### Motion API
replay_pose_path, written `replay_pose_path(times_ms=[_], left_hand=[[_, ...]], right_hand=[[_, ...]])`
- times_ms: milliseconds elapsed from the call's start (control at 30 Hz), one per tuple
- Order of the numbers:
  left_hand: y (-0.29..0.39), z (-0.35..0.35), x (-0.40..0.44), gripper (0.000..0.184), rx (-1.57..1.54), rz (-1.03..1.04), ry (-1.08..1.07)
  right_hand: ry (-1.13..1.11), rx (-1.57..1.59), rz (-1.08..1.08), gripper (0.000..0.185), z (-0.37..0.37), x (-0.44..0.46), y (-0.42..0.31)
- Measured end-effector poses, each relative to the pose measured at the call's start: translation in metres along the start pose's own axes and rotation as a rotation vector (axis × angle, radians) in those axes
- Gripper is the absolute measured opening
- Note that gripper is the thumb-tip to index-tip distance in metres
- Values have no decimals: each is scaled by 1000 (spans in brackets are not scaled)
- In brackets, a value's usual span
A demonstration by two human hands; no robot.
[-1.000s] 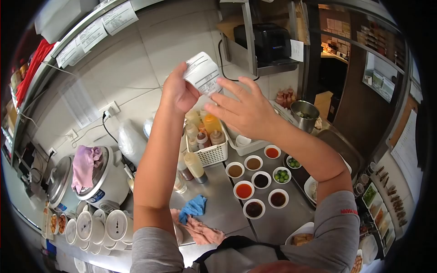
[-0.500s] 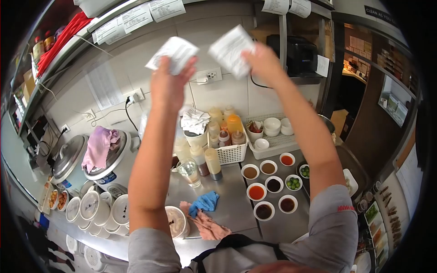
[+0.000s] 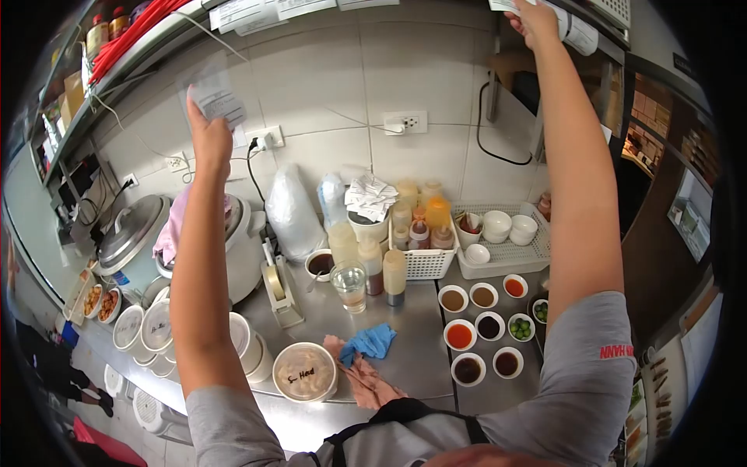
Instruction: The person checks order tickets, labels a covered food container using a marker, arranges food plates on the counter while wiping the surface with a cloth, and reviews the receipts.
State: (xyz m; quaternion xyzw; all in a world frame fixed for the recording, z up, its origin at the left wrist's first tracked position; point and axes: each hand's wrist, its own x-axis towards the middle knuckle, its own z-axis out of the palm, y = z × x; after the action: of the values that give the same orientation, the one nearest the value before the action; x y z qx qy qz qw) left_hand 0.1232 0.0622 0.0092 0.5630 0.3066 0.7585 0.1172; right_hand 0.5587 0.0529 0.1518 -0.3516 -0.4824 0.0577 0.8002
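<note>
My left hand (image 3: pixel 210 142) is raised at the left in front of the tiled wall, its fingers closed on a printed paper slip (image 3: pixel 218 101). Up at the top edge, my right hand (image 3: pixel 535 23) grips another paper slip (image 3: pixel 502 5), partly cut off by the frame. It is beside the shelf edge, where a further printed slip (image 3: pixel 580 35) hangs. More slips (image 3: pixel 245 15) hang along the shelf to the left. On the counter below, crumpled slips (image 3: pixel 370 196) are heaped on a container.
Small sauce bowls (image 3: pixel 460 335) stand right of centre. Behind them are a basket of squeeze bottles (image 3: pixel 426 263) and a tray of white cups (image 3: pixel 498 268). A glass of water (image 3: pixel 349 286), tape dispenser (image 3: pixel 280 288), lidded tub (image 3: pixel 305 373) and blue cloth (image 3: pixel 372 341) occupy the middle.
My hands have spread apart, the left going left and the right going up and right to the shelf edge, each with its slip. The view has shifted, showing the tape dispenser.
</note>
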Motion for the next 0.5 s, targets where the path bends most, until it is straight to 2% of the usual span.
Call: replay_pose_path(times_ms=[67, 133, 167, 200, 267, 300, 333, 400, 467, 500], left_hand=[[-15, -14, 32, 38, 21, 146, -60], [2, -11, 46, 31, -9, 107, -2], [14, -7, 50, 29, -31, 83, 24], [22, -5, 55, 25, -24, 81, -45], [28, 0, 70, 28, -127, -140, -231], [31, 2, 78, 33, -169, -252, -324], [37, 7, 83, 37, -170, -306, -275], [37, 18, 100, 40, -197, -377, -250], [28, 27, 127, 31, -261, -368, -237], [27, 30, 138, 29, -314, -347, -243]], right_hand=[[0, 107, 55, 22, 0, -12, -3], [-14, 201, 137, 38, -7, -30, 8], [72, 287, 165, 48, -3, -52, 20], [19, 243, 305, 49, 7, -72, 30], [-293, -80, 317, 48, 55, -124, 32], [-433, -102, 232, 45, 84, -136, 41], [-515, -68, 185, 47, 116, -148, 34], [-537, 78, 219, 53, 176, -158, 21], [-513, 134, 315, 43, 234, -151, 21], [-441, 221, 322, 31, 255, -153, 18]])
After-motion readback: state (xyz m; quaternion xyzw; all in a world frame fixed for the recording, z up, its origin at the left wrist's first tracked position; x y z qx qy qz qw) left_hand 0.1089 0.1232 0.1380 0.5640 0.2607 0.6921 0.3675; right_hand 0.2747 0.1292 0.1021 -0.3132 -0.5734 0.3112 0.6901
